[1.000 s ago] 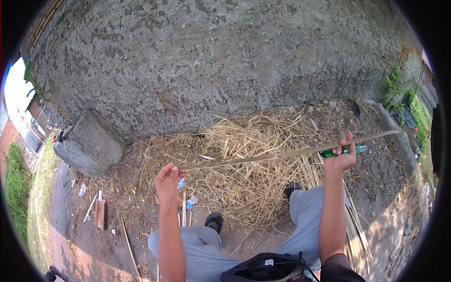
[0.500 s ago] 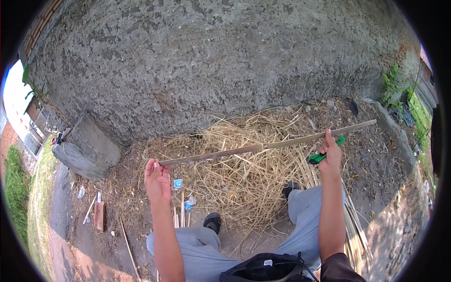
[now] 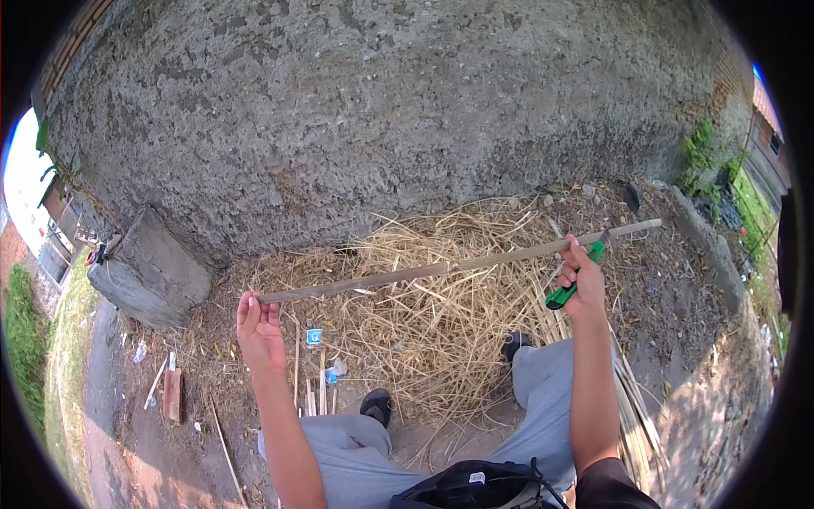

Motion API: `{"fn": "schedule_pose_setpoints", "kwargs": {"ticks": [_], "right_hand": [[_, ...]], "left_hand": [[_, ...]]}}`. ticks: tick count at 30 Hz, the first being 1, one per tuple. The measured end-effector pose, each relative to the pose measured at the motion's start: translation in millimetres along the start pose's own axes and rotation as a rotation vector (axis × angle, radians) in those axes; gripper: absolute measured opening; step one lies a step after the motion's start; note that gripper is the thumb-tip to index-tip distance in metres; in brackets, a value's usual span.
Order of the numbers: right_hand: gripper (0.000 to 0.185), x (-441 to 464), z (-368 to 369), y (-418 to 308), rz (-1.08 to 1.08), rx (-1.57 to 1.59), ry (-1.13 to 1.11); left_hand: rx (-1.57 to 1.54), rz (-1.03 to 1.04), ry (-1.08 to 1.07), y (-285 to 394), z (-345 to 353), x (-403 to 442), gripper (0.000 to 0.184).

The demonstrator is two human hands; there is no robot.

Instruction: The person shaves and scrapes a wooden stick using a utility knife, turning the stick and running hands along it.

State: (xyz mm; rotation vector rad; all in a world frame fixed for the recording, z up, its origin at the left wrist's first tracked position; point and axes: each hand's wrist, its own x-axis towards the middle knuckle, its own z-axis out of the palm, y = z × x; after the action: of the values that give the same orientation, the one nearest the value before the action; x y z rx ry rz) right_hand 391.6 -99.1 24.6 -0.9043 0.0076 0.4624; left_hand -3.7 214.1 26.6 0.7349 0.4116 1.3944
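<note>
A long, thin bamboo strip [image 3: 390,277] stretches across in front of me, tilted up towards the right. My left hand [image 3: 264,339] pinches its left end between thumb and fingertips, the other fingers loosely bent. Near the right end, my right hand [image 3: 587,293] has the strip at its thumb and index finger. In that same hand is a green utility knife [image 3: 558,298], its dark tip pointing up and right across the strip. Part of the knife's handle is hidden by the fingers.
A heap of pale bamboo shavings [image 3: 441,339] lies between my feet, against a rough wall [image 3: 381,127]. Split bamboo strips [image 3: 636,416] lie by my right leg. A concrete block [image 3: 157,271] and a brown wood piece [image 3: 173,394] are at left. A black bag [image 3: 475,492] sits at my waist.
The strip has shifted left with my left hand. In my right hand the knife has turned, so its tip now points up and right over the strip.
</note>
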Motion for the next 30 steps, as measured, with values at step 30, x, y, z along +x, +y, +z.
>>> {"fn": "schedule_pose_setpoints", "kwargs": {"ticks": [30], "right_hand": [[0.021, -16, 4, 6, -0.001, 0.007, -0.001]], "left_hand": [[-0.056, -0.046, 0.023, -4, 2, -4, 0.031]]}}
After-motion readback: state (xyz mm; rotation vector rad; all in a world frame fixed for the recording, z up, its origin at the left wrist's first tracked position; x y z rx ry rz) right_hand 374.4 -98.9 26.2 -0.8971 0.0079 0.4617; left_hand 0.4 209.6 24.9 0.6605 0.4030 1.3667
